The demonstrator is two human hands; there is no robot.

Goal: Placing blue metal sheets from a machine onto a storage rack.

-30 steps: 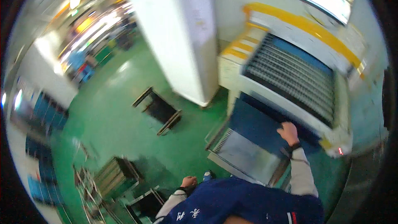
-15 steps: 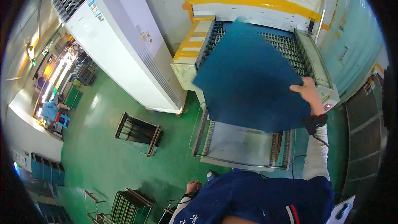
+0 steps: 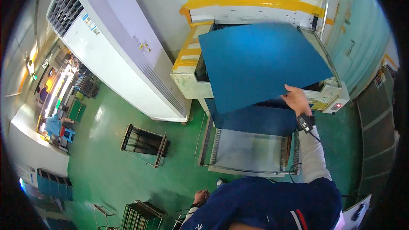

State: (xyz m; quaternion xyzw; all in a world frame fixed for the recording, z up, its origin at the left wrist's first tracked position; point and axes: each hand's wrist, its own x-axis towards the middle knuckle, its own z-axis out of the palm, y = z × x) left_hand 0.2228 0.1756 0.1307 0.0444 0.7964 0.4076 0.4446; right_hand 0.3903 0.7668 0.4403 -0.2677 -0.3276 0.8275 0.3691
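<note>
My right hand (image 3: pixel 297 99) grips a thin blue panel (image 3: pixel 260 61) by its near edge, thumb on top. The panel is tilted above the roller conveyor (image 3: pixel 204 70), covering most of its rollers. Below it, a second dark blue panel (image 3: pixel 260 120) lies at the conveyor's front, over the back of a metal rack (image 3: pixel 245 171) with toothed sides; whether the two panels touch is hidden. Low beside my body, my left hand (image 3: pixel 201 196) hangs with fingers curled and nothing visible in it, away from the panels.
A tall white air conditioner (image 3: pixel 123 47) stands left of the conveyor. On the green floor are a small slotted rack (image 3: pixel 145 145) and another rack holding several panels (image 3: pixel 138 218). Clear plastic curtains (image 3: pixel 362 38) hang at the right. A person (image 3: pixel 54 124) sits far left.
The held panel has swung up and away over the conveyor, levelling out and covering the rollers. The second panel now shows beneath it. My right hand has moved left; my left hand stays low.
</note>
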